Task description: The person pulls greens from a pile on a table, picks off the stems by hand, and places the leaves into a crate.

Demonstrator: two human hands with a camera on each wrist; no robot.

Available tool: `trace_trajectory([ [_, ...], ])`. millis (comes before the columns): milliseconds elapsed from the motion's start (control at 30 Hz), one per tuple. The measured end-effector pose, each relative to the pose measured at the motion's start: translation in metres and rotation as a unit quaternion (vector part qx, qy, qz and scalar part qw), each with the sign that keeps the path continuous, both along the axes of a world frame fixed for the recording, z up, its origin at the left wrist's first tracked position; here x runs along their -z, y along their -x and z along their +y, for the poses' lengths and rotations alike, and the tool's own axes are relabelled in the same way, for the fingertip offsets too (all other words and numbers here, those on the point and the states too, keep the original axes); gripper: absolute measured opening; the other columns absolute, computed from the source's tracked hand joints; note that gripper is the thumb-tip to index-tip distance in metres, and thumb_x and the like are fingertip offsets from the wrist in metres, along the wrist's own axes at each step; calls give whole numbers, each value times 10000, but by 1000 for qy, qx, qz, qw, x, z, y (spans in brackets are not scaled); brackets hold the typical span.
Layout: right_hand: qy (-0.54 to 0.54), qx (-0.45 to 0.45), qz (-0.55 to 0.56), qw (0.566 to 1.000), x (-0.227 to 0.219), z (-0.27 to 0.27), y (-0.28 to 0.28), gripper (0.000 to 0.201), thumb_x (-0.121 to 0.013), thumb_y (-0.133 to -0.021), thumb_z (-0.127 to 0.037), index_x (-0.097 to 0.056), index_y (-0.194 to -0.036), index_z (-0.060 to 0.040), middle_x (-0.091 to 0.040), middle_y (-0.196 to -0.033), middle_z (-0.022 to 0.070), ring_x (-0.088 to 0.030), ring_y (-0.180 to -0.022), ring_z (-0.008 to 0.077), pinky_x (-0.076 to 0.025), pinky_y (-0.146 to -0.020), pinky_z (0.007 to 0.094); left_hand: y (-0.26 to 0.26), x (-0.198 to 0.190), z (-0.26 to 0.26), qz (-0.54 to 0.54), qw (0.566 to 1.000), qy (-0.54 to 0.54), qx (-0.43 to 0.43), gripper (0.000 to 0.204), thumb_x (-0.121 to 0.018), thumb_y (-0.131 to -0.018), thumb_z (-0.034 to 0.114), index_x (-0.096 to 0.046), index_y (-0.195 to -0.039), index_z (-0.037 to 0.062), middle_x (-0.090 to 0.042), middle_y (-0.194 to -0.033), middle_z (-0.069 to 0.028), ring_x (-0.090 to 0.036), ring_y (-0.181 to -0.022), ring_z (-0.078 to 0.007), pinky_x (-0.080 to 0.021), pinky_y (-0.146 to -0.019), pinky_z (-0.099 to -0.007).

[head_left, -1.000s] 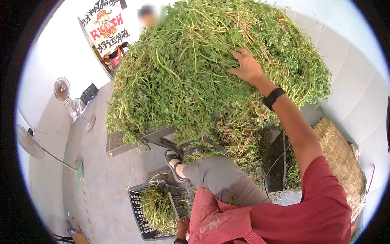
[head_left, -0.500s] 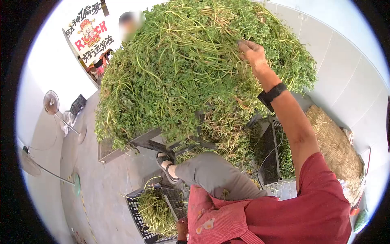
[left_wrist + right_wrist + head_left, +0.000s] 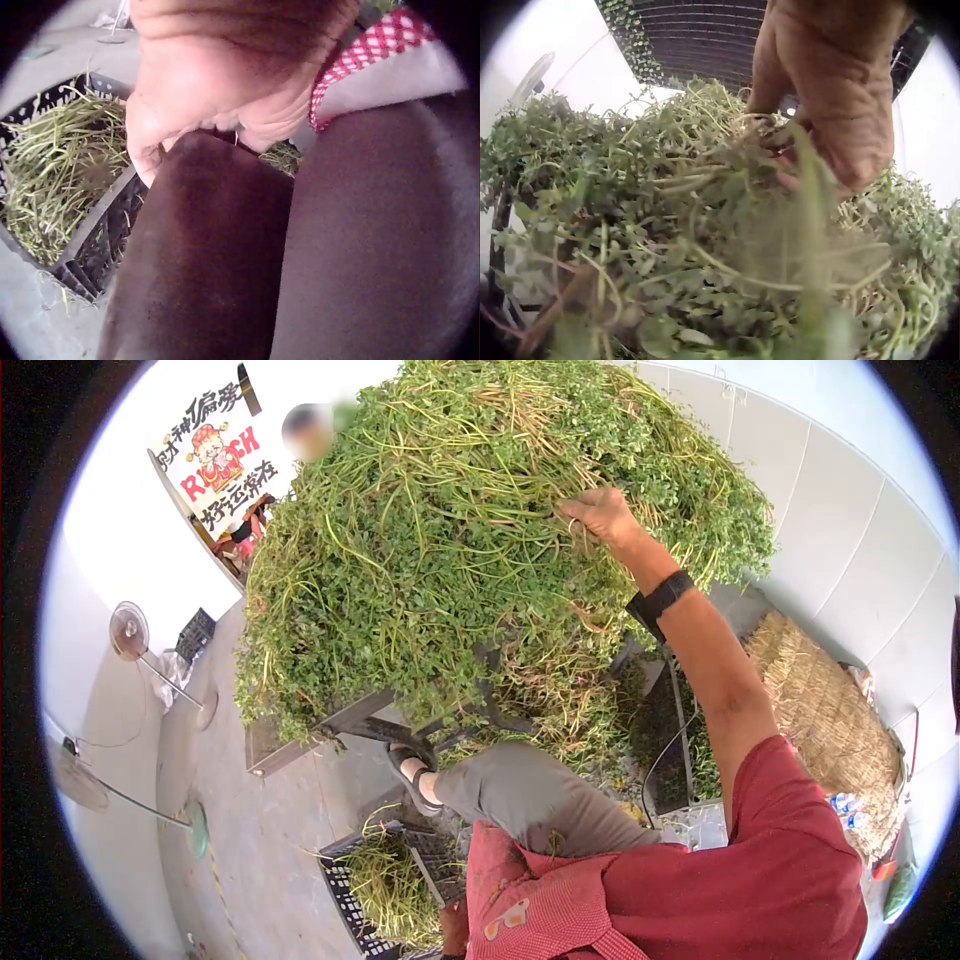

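Observation:
In the head view my right hand [image 3: 602, 515] pinches a few green stems [image 3: 560, 518] on the front right of a large heap of leafy greens [image 3: 400, 560]. The right wrist view shows those fingers curled among the stems [image 3: 694, 180], the fingertips partly hidden by leaves. Low beside the apron [image 3: 545, 920] is my left hand [image 3: 453, 928]. In the left wrist view its fingers bend down around the top of a dark brown shape [image 3: 210, 240]; I cannot tell what that is. Next to it stands a black crate [image 3: 75, 262] with loose stems [image 3: 60, 172].
The heap lies on a metal-edged table [image 3: 320, 735]. More greens [image 3: 560, 690] hang below, near dark crates [image 3: 665, 730]. A woven straw mat [image 3: 825, 730] leans at the right wall. Two fans [image 3: 130, 630] stand left. Another person [image 3: 308, 432] is behind the heap.
My right hand has gone from spread fingers over the heap to pinching stems, first moving up and now slightly down and left. The left hand stays low by the crate.

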State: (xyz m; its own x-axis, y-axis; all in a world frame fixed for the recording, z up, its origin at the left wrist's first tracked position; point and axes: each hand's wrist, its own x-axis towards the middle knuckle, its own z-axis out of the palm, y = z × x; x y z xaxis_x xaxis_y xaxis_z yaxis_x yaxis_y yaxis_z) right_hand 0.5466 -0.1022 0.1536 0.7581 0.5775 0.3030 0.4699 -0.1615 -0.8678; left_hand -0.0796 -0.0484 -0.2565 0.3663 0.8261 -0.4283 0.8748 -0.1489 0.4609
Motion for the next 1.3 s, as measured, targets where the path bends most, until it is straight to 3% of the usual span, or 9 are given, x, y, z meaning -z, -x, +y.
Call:
trace_trajectory([
  [167,-38,55,-161,985,6,-8,35,310,-665,-776,-346,-684,-816,-39,-615,-627,107,-550,-537,168,-447,-547,335,-3,11,14,-156,985,46,-65,274,-575,-784,286,-620,-795,15,-604,-667,-191,-599,-564,-306,-450,-524,-384],
  [300,-60,94,-223,968,26,-11,37,215,-668,-814,-238,-679,-805,-24,-583,-613,8,-501,-543,64,-415,-501,245,-52,-69,15,-189,977,-101,8,212,-584,-804,212,-603,-816,2,-604,-664,-185,-587,-547,-226,-453,-527,-347],
  [567,-97,-12,-245,965,39,-22,71,176,-648,-797,-213,-670,-880,-59,-618,-676,99,-576,-551,183,-454,-520,311,-95,-57,36,-387,921,-34,28,149,-566,-819,111,-630,-911,12,-626,-749,-164,-624,-672,-216,-473,-592,-322],
  [667,-39,-63,-257,964,42,-18,72,208,-657,-774,-252,-683,-899,-88,-648,-735,104,-624,-611,219,-491,-567,321,-129,-158,6,-280,948,-111,100,169,-568,-811,118,-630,-921,6,-633,-777,-162,-628,-710,-213,-485,-629,-324],
  [800,-147,62,-255,954,14,-15,51,243,-621,-792,-316,-695,-881,-102,-651,-751,122,-622,-614,244,-487,-570,330,-120,-95,19,-375,926,26,47,184,-570,-821,138,-627,-917,-9,-650,-813,-155,-632,-731,-218,-488,-667,-327],
  [900,-40,91,-230,968,-8,-7,35,310,-627,-783,-357,-682,-856,-61,-641,-742,145,-617,-632,277,-480,-588,358,-127,-146,1,-307,947,-31,84,197,-574,-834,155,-626,-911,-18,-651,-820,-156,-629,-730,-215,-487,-672,-329],
  [1033,-79,102,-321,938,-13,54,3,321,-628,-777,-364,-662,-816,-48,-631,-722,157,-611,-655,304,-481,-614,374,-114,-105,8,-301,948,-56,89,217,-581,-841,180,-624,-909,-22,-647,-818,-161,-627,-726,-230,-486,-675,-329],
  [1100,-78,48,-214,972,-24,85,8,303,-617,-781,-349,-635,-778,-48,-621,-714,165,-603,-678,328,-481,-635,388,-111,-94,11,-328,941,-37,71,224,-593,-834,192,-625,-914,-15,-642,-816,-169,-628,-720,-249,-486,-667,-328],
  [1300,-12,-144,-374,916,3,120,119,143,-558,-820,-231,-635,-829,-111,-602,-736,157,-593,-706,338,-482,-657,454,-114,-107,5,-350,934,-34,57,213,-583,-836,195,-625,-903,-3,-639,-812,-175,-630,-704,-261,-486,-624,-332],
])
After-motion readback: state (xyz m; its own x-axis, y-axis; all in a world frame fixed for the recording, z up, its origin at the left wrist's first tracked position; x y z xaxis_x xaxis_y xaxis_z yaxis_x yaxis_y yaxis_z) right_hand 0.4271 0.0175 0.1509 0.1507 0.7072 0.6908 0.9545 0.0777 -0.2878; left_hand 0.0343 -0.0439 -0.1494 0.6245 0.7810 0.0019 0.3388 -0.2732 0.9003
